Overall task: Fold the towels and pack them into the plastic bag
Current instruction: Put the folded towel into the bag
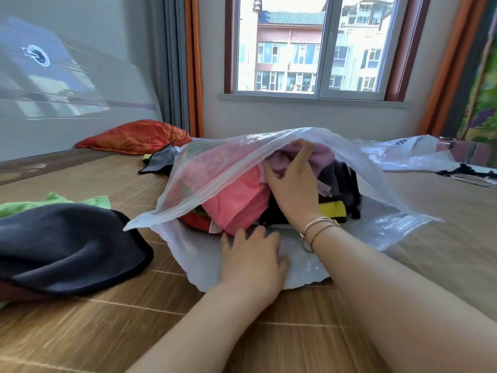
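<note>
Though meant for the bag, lying unfolded well left of both sets of fingers: a dark navy towel (67, 246), heaped on the bamboo mat (113, 327), with a green towel (53, 201) poking out behind it. Not yet packed, so by the look of it well along but not finished.

Next, rightward: left hand (252, 262), fingers (236, 238) spread and straight, grasping nothing, pressing the lower sheet of the plastic bag (215, 162) flat on the mat. Just beyond those fingertips, inside the bag mouth, a pink towel (236, 200) over something red.

Further right: right hand (293, 189) reaching into the mouth under the raised upper sheet, fingers curled over a lilac towel (320, 154), thumb on its near side, apparently grasping it on top of the pile. Below and right of that wrist, a yellow-and-black towel (332, 210) against dark ones. Far right of the fingers, a second clear bag (408, 152), lying apart.

Risks, as a judgement:
- Pushing hard with the right fingers could slide the whole bag away if the left palm lifts off the lower sheet.
- Could undo the fold of the lilac towel through squeezing rather than laying it flat.
- Could let the pink towel spill out at the open mouth, already sitting close to the edge.
- Could strain or tear the thin film, given how full the pile looks.
</note>
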